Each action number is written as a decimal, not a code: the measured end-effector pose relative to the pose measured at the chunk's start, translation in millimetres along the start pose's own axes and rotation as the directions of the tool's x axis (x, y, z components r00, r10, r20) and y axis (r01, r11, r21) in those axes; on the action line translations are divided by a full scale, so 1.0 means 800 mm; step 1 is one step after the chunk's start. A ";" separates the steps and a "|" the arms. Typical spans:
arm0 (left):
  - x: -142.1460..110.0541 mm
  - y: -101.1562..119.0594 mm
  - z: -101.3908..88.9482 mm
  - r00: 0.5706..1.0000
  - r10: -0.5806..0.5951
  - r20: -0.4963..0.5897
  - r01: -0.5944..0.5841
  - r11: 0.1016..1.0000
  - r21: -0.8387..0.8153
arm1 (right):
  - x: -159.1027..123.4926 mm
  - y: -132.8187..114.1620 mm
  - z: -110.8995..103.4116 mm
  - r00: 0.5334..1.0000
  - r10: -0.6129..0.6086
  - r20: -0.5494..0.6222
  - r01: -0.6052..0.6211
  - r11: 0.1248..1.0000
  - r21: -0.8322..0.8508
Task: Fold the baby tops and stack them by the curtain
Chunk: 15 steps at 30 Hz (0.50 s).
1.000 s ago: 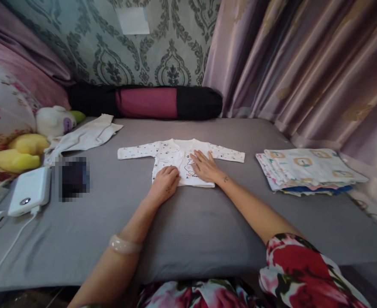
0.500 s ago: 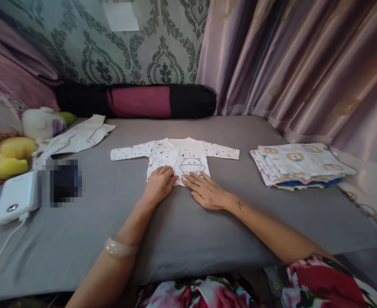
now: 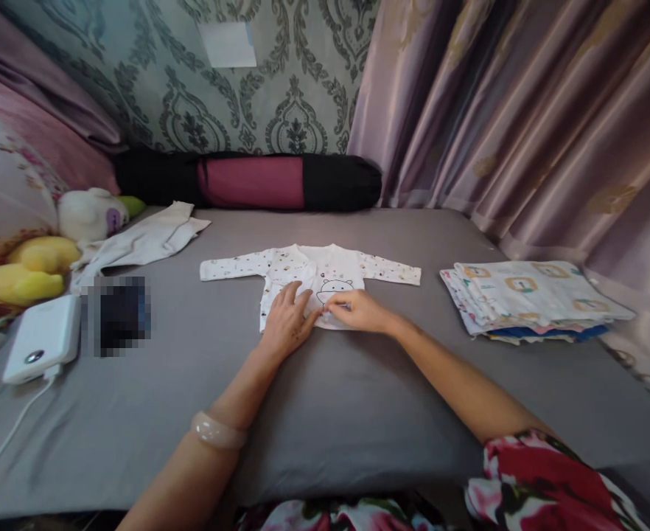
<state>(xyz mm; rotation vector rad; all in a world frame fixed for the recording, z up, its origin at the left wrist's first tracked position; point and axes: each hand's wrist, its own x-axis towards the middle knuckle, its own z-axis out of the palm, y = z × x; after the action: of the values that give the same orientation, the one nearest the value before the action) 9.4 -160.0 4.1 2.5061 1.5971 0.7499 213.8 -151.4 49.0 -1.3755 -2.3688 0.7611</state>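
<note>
A small white baby shirt [image 3: 314, 265] lies face up with its sleeves spread to both sides. Small prints cover its left part and sleeves, and an outlined animal face is drawn on its front. My left hand [image 3: 289, 318] rests on the shirt's lower left part, fingers stretched out and apart. Just right of it, my right hand [image 3: 362, 313] is closed in a pinch over the lower front, near the overlapping edge. Its thumb and finger grip a bit of the shirt there; the exact part is too small to make out.
Folded printed cloths [image 3: 535, 295] are stacked on the right of the grey sheet [image 3: 358, 413]. To the left lie a white garment [image 3: 151, 240], plush toys [image 3: 43, 258], a white power bank [image 3: 43, 339] with a cable, and a blurred dark object [image 3: 120, 316]. A long black-and-maroon bolster [image 3: 247, 181] lies behind.
My right hand has gone from lying flat on the animal print to a pinch near the front edge. My left hand's fingers have spread out. The view has shifted slightly.
</note>
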 end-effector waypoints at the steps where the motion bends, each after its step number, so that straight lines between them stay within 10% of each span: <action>1: -0.001 -0.001 0.003 1.000 0.003 -0.002 -0.003 1.000 0.006 | 0.015 0.007 0.003 0.998 -0.012 -0.056 0.011 1.000 -0.020; 9: -0.011 -0.006 0.018 0.991 -0.061 0.119 0.051 0.995 0.087 | 0.100 0.053 0.037 0.985 0.152 -0.077 -0.169 0.923 -0.345; 15: -0.012 -0.005 0.018 0.993 -0.056 0.109 0.046 0.995 0.088 | 0.140 0.063 0.016 0.970 0.193 -0.147 -0.234 0.906 -0.354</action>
<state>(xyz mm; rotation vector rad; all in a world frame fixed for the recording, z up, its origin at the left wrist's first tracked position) 9.1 -163.5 -13.1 2.5047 1.6823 0.5370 187.4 -38.0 8.8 -1.8002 -2.3822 0.2809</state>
